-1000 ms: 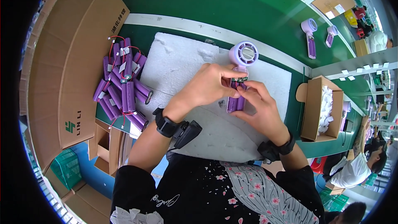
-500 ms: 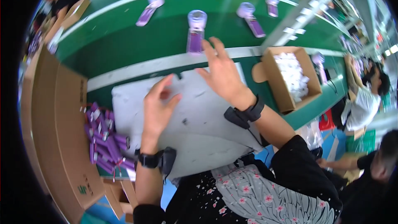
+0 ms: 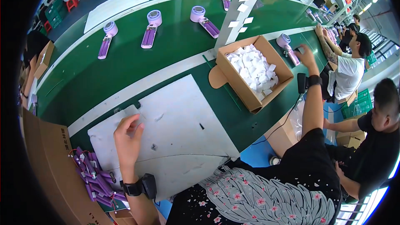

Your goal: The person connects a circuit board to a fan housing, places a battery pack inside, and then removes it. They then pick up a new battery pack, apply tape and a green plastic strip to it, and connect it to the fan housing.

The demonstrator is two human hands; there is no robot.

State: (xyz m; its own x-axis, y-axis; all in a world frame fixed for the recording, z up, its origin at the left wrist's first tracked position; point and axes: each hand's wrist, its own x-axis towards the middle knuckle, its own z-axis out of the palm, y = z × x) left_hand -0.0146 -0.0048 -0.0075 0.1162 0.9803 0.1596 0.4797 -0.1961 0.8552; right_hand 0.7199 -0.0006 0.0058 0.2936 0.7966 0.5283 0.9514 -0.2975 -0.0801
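My left hand hovers above the left part of a pale grey foam sheet. Its fingers are loosely bent, the thumb stands apart from them, and nothing is in it. Far to the right, beyond the carton, my right hand is stretched out with bent fingers. They close at a small dark piece beside the handle of a purple handheld fan; what exactly they grip is too small to make out. To the left of the sheet lies a pile of purple battery packs with thin wires.
An open carton of white pieces stands right of the sheet, beside a metal post. Several purple fans, one of them here, lie on the green belt. A tall cardboard box borders the left. Co-workers sit at right.
My right hand has swung from above the sheet out to the right, past the carton, to the fan there. My left hand stays over the sheet. The view has turned right.
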